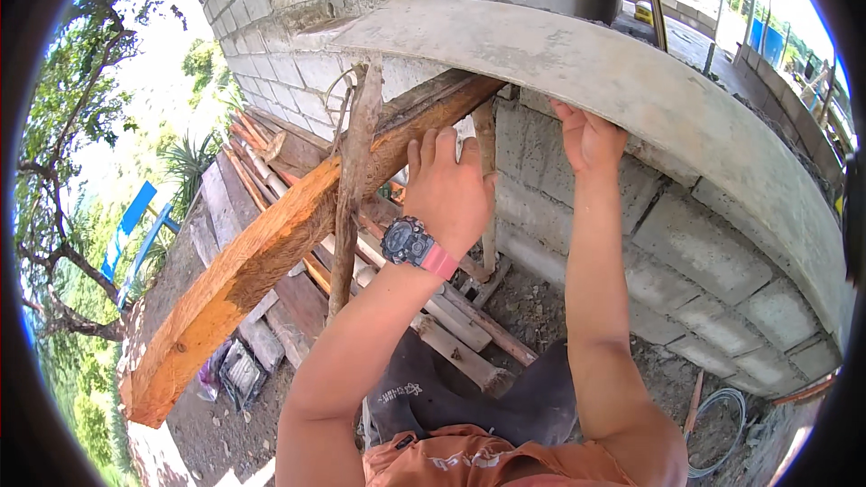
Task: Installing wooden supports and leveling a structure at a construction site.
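My left hand, with a dark watch on a red strap at the wrist, lies against the side of a thick timber beam. Its fingers are apart and the fingertips touch the wood. My right hand is raised to the lower edge of a large, flat grey-beige panel, its fingers curled at that edge and partly hidden under it. The beam slants up from the lower left, and its far end runs beneath the panel. A rough upright pole crosses in front of the beam.
A grey block wall stands below the panel. Several poles and planks lie on the ground to the left. A coil of wire rests at the lower right. A tree grows at the far left.
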{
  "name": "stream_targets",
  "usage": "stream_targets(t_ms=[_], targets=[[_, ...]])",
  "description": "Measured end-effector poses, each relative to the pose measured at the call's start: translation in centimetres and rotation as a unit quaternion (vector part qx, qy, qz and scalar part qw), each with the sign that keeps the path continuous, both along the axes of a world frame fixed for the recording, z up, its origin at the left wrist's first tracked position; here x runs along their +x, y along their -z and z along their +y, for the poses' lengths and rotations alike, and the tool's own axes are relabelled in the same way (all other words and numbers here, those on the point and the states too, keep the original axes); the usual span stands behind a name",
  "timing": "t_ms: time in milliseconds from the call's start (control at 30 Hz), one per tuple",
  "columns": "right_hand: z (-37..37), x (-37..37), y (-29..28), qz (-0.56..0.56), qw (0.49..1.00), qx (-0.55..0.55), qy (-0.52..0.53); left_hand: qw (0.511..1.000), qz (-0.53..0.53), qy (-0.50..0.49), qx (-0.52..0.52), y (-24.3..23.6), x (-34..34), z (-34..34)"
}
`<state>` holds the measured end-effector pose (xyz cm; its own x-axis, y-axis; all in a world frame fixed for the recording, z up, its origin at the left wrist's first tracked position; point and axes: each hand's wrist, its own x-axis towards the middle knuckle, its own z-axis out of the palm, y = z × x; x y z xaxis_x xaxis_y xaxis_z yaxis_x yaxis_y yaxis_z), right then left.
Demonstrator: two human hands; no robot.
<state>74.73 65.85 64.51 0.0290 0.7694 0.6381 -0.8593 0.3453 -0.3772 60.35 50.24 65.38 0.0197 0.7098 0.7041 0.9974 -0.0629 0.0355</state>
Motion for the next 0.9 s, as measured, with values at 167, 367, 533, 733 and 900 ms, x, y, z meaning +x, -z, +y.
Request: stream_targets(t_ms=[167, 367, 533, 733, 900], targets=[[0.0, 0.3, 0.2, 0.000, 1.000, -0.011, 0.015, 0.996, -0.047, 0.061, -0.052, 0.8, 0.2, -2.1], [-0.8, 1.2, 0.1, -0.065, 0.996, -0.013, 0.052, 0.963, -0.137, 0.123, -0.198, 3.0, 0.2, -4.0], [-3.4, 1.0, 3.3, -0.169, 0.983, -0.045, 0.057, 0.939, -0.185, 0.177, -0.230, 5.4, -1.0, -5.4], [-5.1, 2.9, 19.8, -0.425, 0.881, -0.204, 0.032, 0.930, -0.315, 0.141, -0.128, 6.6, -2.7, -12.6], [-7.8, 5.4, 31.4, -0.664, 0.710, -0.231, 0.038, 0.975, -0.107, 0.022, 0.195, 4.4, -7.0, -18.8]])
